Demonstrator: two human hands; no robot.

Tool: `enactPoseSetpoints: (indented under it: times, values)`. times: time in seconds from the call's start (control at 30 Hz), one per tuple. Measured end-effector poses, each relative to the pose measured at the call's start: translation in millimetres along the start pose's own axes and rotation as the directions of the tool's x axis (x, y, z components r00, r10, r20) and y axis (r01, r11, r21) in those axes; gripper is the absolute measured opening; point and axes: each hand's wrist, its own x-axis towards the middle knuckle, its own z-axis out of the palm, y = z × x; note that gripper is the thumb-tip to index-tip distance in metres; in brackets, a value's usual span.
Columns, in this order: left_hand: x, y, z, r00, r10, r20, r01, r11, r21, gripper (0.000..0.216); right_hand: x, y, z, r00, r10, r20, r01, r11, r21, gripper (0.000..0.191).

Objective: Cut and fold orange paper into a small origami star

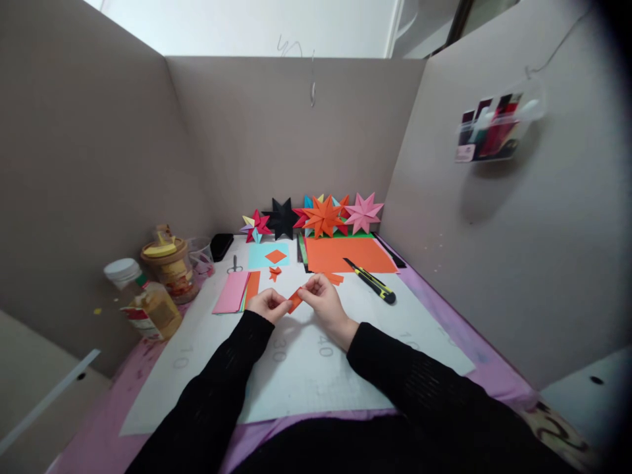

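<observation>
Between my two hands, above the white mat [296, 388], is a small orange piece of paper [295, 301]. My left hand [269, 305] pinches its lower left end, while my right hand [323, 299] grips the upper right end between thumb and fingers. The paper is tilted, and whether it is folded is too small to tell. Just beyond my hands lies a little folded orange paper piece [275, 273]. Orange paper strips [337, 279] rest behind my right hand. A yellow and black utility knife [372, 283] lies to the right.
Folded paper stars [323, 216] line the back wall. Orange sheets [350, 255] lie before them. A pink paper stack [231, 293], scissors [235, 264] and a light blue sheet [257, 254] are left of centre. A bottle [153, 309] and a lidded tub [170, 270] stand left.
</observation>
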Motion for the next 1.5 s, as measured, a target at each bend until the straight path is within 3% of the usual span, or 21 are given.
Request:
enactPoseSetpoints:
  times: [0.17, 0.43, 0.7, 0.83, 0.93, 1.1, 1.4, 1.5]
  values:
    - [2.9, -9.2, 1.1, 0.998, -0.032, 0.058, 0.04, 0.99, -0.134, 0.026, 0.3, 0.7, -0.6, 1.0, -0.002, -0.005, 0.002, 1.0, -0.018, 0.022]
    - [2.8, -10.5, -1.8, 0.994, -0.02, 0.11, 0.016, 0.999, 0.039, 0.016, -1.6, 0.2, -0.1, 1.0, -0.012, -0.001, 0.012, 0.999, -0.045, 0.018]
    - [3.4, -7.4, -1.3, 0.976, 0.196, 0.099, -0.211, 0.962, 0.173, 0.011, -1.7, -0.9, 0.9, 1.0, -0.017, 0.003, 0.017, 0.999, -0.034, 0.02]
    - [6.4, -9.0, -3.1, 0.995, 0.094, 0.042, -0.097, 0.991, 0.092, 0.015, -4.2, 0.9, 6.0, 0.993, 0.059, 0.106, -0.055, 0.998, -0.044, 0.04]
    - [7.7, -8.9, -4.3, 0.999, 0.021, 0.041, -0.023, 0.998, 0.067, 0.02, -6.2, 2.0, 8.6, 0.975, 0.098, 0.198, -0.068, 0.986, -0.152, 0.027]
    - [6.8, -5.2, -5.4, 0.998, 0.012, 0.06, -0.02, 0.991, 0.131, 0.024, -4.8, -0.4, 5.3, 0.986, 0.094, 0.136, -0.052, 0.957, -0.286, 0.028]
    - [6.2, -4.4, -5.4, 0.998, -0.012, 0.07, 0.0, 0.985, 0.173, 0.022, -3.9, -3.2, 2.0, 0.989, 0.056, 0.14, -0.006, 0.942, -0.336, 0.026]
    - [4.4, -1.5, -3.9, 0.991, 0.02, 0.136, -0.037, 0.992, 0.122, 0.017, -3.3, -3.0, 0.3, 0.991, 0.059, 0.117, -0.019, 0.949, -0.316, 0.025]
